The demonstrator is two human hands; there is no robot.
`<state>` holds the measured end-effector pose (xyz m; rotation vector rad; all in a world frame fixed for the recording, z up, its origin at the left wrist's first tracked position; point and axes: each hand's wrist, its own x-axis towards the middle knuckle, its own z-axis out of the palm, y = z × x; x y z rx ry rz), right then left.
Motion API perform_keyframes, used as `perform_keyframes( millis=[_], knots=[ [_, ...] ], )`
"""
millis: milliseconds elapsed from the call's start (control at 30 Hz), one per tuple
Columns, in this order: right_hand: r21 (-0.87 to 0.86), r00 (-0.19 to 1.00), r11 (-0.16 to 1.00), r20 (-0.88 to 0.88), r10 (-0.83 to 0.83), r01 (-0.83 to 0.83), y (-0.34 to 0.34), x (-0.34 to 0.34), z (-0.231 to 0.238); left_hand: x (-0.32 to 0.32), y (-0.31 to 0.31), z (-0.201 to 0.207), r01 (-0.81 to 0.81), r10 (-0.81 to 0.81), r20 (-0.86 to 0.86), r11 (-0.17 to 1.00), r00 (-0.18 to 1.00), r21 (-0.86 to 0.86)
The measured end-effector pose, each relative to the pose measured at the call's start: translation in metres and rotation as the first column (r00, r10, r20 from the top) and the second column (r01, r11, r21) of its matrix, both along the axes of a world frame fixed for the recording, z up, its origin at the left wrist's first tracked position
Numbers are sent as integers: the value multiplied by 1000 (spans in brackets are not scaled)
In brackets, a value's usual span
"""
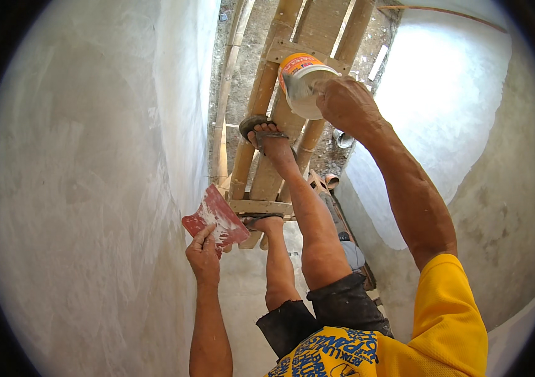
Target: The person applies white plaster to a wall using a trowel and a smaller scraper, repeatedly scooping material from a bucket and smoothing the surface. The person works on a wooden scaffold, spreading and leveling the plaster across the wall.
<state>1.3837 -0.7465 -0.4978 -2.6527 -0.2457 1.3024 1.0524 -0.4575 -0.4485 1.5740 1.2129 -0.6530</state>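
Both hands are raised and well apart, the left hand (205, 254) pinching a red spreader (220, 225) and the right hand (349, 105) curled at the rim of an orange and white bucket (319, 108). The spreader's long straight edge faces the upper right, its long axis slanting from upper left to lower right; white smears cover its face. It lies just beyond the left fingertips, beside the pale wall (91, 188); whether it touches the wall is unclear. The bucket is to the left of the right hand, its mouth toward the camera, above the planks (274, 179) in view; whether it rests on them cannot be told. The right fingertips are hidden, so whether they grip the rim or something inside is uncertain.
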Motion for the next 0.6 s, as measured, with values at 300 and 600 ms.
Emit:
perform_keyframes(
  millis=[300, 600],
  knots=[
    [-147, 984, 973, 39, -176, 180, -69, -32, 30, -8, 3, -3, 21, -21, -3, 1000, 1000, 22],
    [-27, 941, 979, 281, -187, 203, -51, -59, -12, 13, -3, 14, 230, -242, 77, 963, 967, 143]
  ],
)
